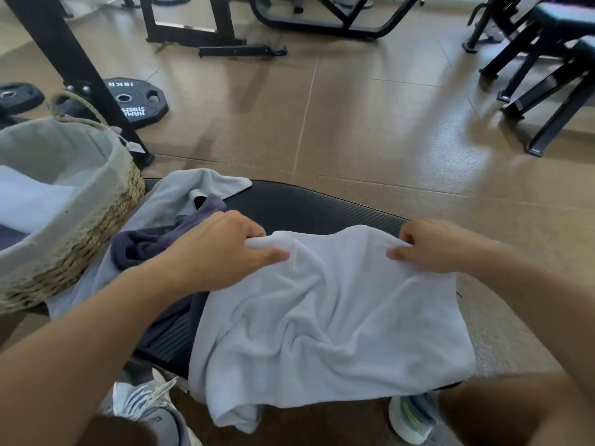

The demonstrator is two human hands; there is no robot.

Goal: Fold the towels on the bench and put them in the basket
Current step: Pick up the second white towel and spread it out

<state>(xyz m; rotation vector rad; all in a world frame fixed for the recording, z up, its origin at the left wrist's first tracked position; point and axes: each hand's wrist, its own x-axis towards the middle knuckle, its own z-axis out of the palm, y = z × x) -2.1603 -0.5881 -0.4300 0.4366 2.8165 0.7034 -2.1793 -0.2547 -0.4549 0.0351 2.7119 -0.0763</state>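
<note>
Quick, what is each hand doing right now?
Left hand: pinches the far edge of the white towel.
Right hand: pinches the same far edge, further right.

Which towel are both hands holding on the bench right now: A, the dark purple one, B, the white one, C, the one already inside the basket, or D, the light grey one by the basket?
B: the left hand and the right hand each pinch the far edge of the white towel spread over the bench.
</note>
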